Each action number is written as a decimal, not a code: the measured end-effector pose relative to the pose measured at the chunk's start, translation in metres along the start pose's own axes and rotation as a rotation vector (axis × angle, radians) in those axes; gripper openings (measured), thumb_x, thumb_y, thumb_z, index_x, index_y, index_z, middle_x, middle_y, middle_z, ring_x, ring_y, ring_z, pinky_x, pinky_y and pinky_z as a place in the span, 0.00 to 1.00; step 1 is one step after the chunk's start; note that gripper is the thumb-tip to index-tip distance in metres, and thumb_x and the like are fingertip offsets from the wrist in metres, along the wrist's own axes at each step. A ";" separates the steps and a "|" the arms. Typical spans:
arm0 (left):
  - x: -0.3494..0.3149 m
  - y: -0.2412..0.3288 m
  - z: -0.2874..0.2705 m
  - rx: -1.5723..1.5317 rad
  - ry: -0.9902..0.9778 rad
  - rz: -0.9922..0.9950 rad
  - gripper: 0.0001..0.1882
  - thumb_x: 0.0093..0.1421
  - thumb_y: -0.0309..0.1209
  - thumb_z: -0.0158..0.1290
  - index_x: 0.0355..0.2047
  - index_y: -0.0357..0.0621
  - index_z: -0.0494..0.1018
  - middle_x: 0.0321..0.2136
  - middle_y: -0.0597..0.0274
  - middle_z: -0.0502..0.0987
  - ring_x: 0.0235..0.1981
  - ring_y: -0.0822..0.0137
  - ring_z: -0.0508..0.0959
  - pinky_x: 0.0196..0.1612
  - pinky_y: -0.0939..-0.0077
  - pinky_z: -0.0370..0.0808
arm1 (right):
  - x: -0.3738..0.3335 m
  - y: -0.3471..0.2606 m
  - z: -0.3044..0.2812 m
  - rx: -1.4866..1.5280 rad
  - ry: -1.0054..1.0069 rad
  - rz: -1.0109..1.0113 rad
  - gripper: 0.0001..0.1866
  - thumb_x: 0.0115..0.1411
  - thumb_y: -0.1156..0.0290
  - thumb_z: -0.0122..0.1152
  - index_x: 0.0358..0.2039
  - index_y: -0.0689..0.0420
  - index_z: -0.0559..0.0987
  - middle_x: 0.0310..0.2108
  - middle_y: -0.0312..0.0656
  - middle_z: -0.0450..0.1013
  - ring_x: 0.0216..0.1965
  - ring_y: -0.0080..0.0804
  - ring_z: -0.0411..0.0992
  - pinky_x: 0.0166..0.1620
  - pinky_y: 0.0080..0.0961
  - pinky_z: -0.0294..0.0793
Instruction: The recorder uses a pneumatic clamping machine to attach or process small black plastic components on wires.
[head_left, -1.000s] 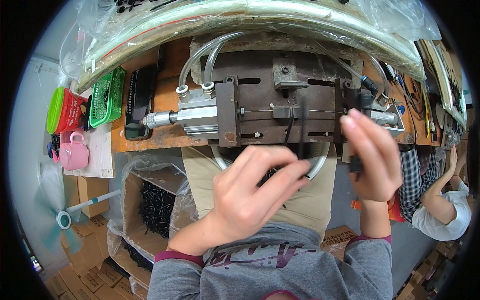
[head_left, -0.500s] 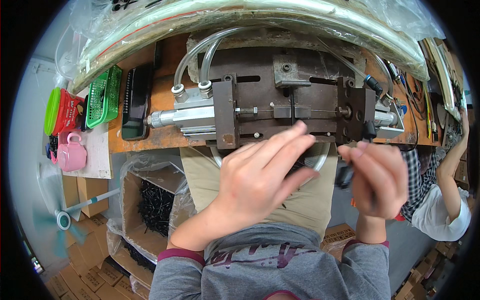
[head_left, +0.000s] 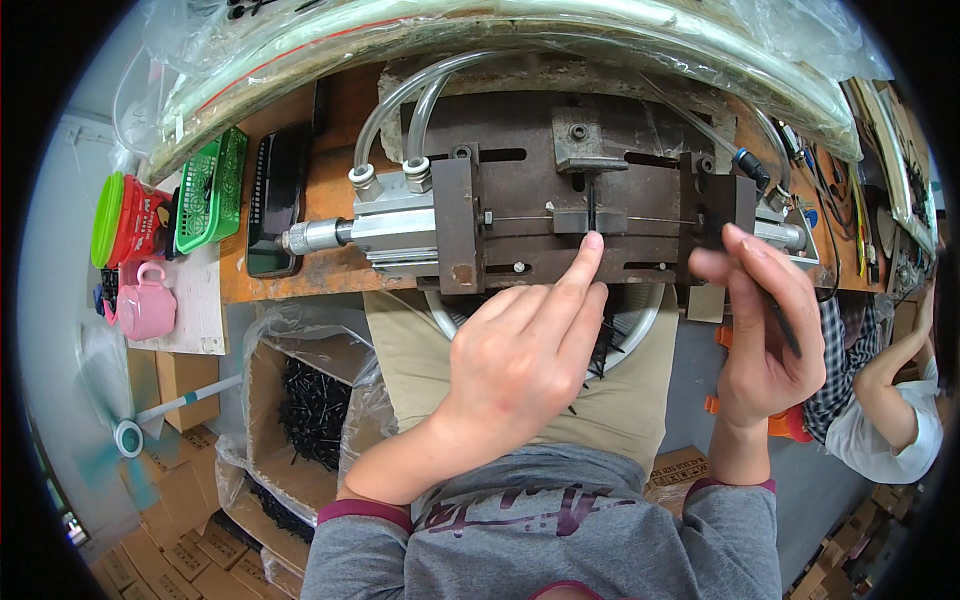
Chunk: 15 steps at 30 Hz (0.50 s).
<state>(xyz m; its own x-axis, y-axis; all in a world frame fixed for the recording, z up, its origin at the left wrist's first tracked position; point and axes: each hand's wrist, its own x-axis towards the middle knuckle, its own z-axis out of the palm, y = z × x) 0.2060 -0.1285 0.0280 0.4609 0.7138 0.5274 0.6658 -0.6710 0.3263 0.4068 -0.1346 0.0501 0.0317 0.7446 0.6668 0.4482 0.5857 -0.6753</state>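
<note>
A dark metal clamping jig (head_left: 545,265) lies across the bench in front of me. A thin black piece (head_left: 591,200) stands in the slot of its small centre block (head_left: 570,222). My left hand (head_left: 525,345) reaches to it with the index finger stretched out, the tip at the near end of the piece; the other fingers are loosely bent and hold nothing. To the right of the jig's middle, my raised right hand (head_left: 770,345) is closed around a slim black rod-like piece (head_left: 780,322). Its thumb and fingertips are partly blurred.
Silver air cylinders (head_left: 395,235) flank the jig, with clear hoses (head_left: 420,80) arching behind. A round pale-rimmed container (head_left: 640,335) of black pieces rests on my lap. At left stand a lined carton (head_left: 270,400), a green basket (head_left: 212,200) and a pink cup (head_left: 147,308). A co-worker (head_left: 890,410) sits at right.
My left index finger has come onto the black piece in the jig. The left cylinder's rod has drawn back leftward. My right hand has turned, showing the slim piece against its palm.
</note>
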 end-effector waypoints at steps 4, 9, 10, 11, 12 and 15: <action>0.008 -0.001 -0.003 0.024 -0.028 -0.003 0.16 0.45 0.28 0.66 0.36 0.39 0.80 0.49 0.54 0.80 0.26 0.68 0.80 0.30 0.77 0.74 | 0.000 -0.018 -0.010 0.323 -0.044 0.389 0.11 0.57 0.88 0.61 0.42 0.72 0.78 0.40 0.58 0.79 0.32 0.35 0.80 0.33 0.22 0.82; 0.013 0.002 -0.015 -0.079 -0.050 -0.033 0.18 0.45 0.26 0.67 0.39 0.38 0.80 0.46 0.53 0.81 0.29 0.66 0.81 0.31 0.76 0.76 | 0.012 -0.016 -0.012 0.367 -0.053 0.561 0.06 0.56 0.82 0.65 0.33 0.69 0.78 0.27 0.46 0.78 0.21 0.20 0.73 0.23 0.12 0.72; 0.015 0.003 -0.017 -0.199 0.015 -0.017 0.19 0.45 0.25 0.68 0.40 0.37 0.80 0.45 0.53 0.81 0.30 0.66 0.82 0.32 0.75 0.77 | 0.015 -0.024 -0.008 0.409 -0.020 0.687 0.06 0.57 0.80 0.66 0.32 0.67 0.77 0.24 0.40 0.75 0.18 0.15 0.69 0.20 0.10 0.66; 0.015 0.006 -0.018 -0.319 0.076 -0.008 0.20 0.45 0.24 0.68 0.40 0.37 0.80 0.44 0.52 0.81 0.31 0.65 0.82 0.34 0.75 0.78 | 0.018 -0.027 -0.006 0.440 -0.090 0.770 0.05 0.59 0.80 0.64 0.33 0.66 0.76 0.24 0.39 0.75 0.19 0.16 0.70 0.19 0.11 0.67; 0.015 0.008 -0.020 -0.438 0.136 0.001 0.20 0.44 0.23 0.69 0.41 0.37 0.80 0.43 0.52 0.82 0.32 0.64 0.82 0.36 0.74 0.80 | 0.021 -0.028 -0.002 0.552 -0.175 0.823 0.04 0.60 0.80 0.63 0.33 0.66 0.76 0.25 0.39 0.75 0.18 0.16 0.70 0.19 0.11 0.67; 0.016 0.006 -0.038 -0.472 0.155 0.038 0.22 0.42 0.22 0.70 0.41 0.36 0.81 0.38 0.52 0.82 0.35 0.62 0.83 0.39 0.71 0.81 | 0.045 -0.032 0.013 0.729 -0.303 0.820 0.06 0.62 0.78 0.60 0.37 0.65 0.75 0.24 0.40 0.74 0.18 0.16 0.69 0.18 0.12 0.65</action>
<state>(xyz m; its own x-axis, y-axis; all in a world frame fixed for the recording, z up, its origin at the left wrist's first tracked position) 0.1955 -0.1288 0.0685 0.3635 0.6728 0.6444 0.2956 -0.7393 0.6051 0.3822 -0.1157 0.0979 -0.1857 0.9778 -0.0974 -0.2377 -0.1409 -0.9611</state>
